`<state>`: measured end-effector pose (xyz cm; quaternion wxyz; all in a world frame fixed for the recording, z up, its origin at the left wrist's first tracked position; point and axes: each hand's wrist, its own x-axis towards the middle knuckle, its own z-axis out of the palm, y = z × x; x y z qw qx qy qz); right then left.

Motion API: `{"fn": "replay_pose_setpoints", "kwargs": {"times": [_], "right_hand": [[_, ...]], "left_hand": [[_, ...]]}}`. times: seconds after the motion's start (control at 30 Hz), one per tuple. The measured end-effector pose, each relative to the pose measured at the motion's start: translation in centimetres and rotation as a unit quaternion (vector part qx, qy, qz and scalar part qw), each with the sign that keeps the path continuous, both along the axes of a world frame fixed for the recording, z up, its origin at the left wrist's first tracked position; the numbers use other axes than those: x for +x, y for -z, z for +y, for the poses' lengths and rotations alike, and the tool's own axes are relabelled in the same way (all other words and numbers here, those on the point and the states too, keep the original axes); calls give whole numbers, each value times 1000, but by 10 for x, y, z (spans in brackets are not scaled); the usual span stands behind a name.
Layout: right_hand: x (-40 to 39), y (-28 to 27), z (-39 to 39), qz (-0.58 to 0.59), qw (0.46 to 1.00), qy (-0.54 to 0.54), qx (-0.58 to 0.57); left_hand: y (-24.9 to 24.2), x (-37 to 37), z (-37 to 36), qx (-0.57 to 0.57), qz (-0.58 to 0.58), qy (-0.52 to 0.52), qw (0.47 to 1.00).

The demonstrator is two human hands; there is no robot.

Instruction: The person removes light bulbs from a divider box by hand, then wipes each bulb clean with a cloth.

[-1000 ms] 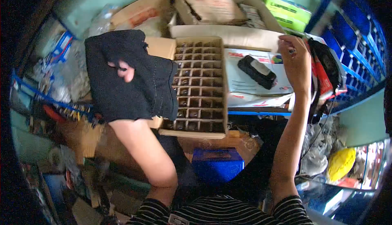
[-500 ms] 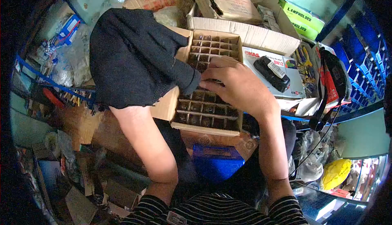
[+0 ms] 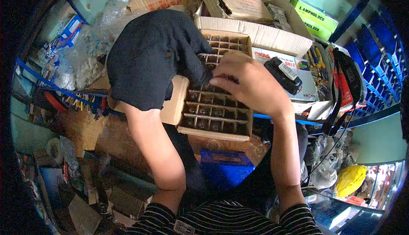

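Observation:
A black cloth (image 3: 147, 60) covers my left hand, so its fingers are hidden; the cloth reaches over the left side of a divided cardboard box (image 3: 215, 135). Small glass bulbs (image 3: 202, 123) sit in the box's compartments. Above the middle of this box is my right hand (image 3: 251, 83), its fingers curled together beside the cloth's edge. What those fingers hold, if anything, is hidden.
Behind stands a larger open carton (image 3: 260, 32) with a flattened box in it. At right are a black device (image 3: 283, 77) on a white box, green lampholder boxes (image 3: 313, 17) and blue racks (image 3: 379, 73). A blue bin (image 3: 226, 166) is below, plastic bags (image 3: 85, 51) at left.
The black cloth over my left hand has shifted right and bunched up, uncovering plastic bags at left. My right hand has moved only slightly.

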<state>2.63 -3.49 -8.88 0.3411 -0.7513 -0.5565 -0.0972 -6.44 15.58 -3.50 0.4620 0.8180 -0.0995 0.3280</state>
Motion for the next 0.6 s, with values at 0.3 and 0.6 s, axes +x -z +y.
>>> {"fn": "replay_pose_setpoints", "kwargs": {"times": [0.3, 0.6], "right_hand": [[1, -35, -33, 253, 925, 91, 267], [-16, -42, -19, 294, 899, 29, 323]], "left_hand": [[7, -6, -12, -63, 41, 8, 997], [15, -8, -42, 25, 5, -51, 998]]}}
